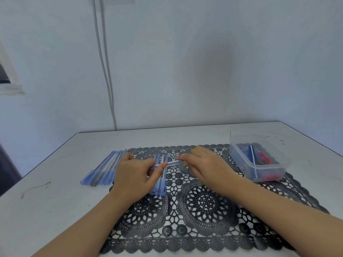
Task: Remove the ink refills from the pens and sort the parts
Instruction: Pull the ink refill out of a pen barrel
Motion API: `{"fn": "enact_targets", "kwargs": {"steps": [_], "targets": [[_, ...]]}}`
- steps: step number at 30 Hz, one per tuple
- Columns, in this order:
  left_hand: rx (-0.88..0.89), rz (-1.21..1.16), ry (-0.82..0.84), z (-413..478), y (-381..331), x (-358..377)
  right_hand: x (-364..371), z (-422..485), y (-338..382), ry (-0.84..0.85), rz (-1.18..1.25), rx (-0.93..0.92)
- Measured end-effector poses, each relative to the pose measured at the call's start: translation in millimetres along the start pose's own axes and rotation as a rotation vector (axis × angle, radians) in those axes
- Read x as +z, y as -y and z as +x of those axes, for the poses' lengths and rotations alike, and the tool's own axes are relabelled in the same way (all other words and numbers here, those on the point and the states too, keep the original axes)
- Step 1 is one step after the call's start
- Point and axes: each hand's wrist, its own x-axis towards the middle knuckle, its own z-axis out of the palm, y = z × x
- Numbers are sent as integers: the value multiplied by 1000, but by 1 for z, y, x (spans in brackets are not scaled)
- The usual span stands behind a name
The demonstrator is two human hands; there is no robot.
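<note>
L hand (134, 176), R hand (203, 164): pen (170, 163) between.

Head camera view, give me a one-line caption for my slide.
Left hand and right hand grip one blue pen above a black lace mat; pen row left, clear parts box right.

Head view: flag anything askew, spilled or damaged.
Nothing spilled or broken. The pen rows lie tidy; the container sits upright. Only a thin curled strand or mark looks stray on the table, left side.
</note>
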Motion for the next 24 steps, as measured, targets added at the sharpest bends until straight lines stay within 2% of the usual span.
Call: {"fn": "enact_targets", "kwargs": {"steps": [3,13,17,21,24], "targets": [[-41,27,-17,0,0,1,-4,0,-1,0,71,131],[-193,25,-64,0,4,3,-7,3,-7,-27,249,318],[-168,23,-79,1,3,3,-8,2,-8,-23,211,274],[-149,28,-73,0,3,4,0,0,-13,114,77,160],[-150,23,-65,-1,2,4,3,1,-15,212,96,122]]}}
